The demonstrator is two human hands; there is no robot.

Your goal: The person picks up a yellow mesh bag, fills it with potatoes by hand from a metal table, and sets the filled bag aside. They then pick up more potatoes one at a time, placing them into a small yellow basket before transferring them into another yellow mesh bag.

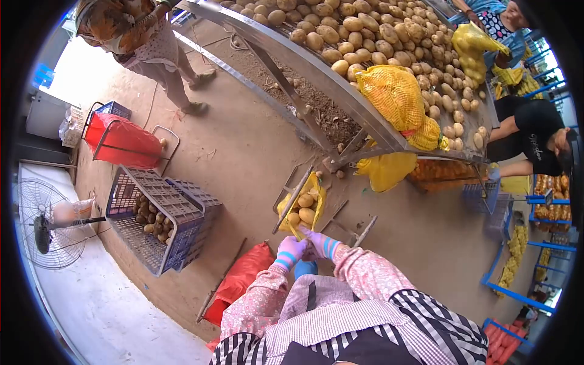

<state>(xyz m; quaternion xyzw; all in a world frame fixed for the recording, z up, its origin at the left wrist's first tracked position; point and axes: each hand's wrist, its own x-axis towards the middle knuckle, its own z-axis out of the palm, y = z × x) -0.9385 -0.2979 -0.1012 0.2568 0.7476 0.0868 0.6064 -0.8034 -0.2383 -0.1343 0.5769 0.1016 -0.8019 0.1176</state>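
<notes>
My left hand (291, 249), in a purple glove with a blue-striped cuff, is closed on the gathered near edge of a yellow mesh bag (319, 192). Close beside it, my right hand (319, 242), gloved the same way, pinches that same edge. The bag hangs in a low metal frame (302, 198), its mouth spread, with several potatoes (306, 208) inside. Part of each hand's fingers is hidden behind the gloves' backs.
A metal sorting table (261, 39) heaped with potatoes stands ahead, with a filled yellow mesh bag (395, 97) at its edge. Left are plastic crates (182, 188), red sacks (240, 280) and a fan (42, 234). Co-workers stand upper left (146, 42) and right (529, 131).
</notes>
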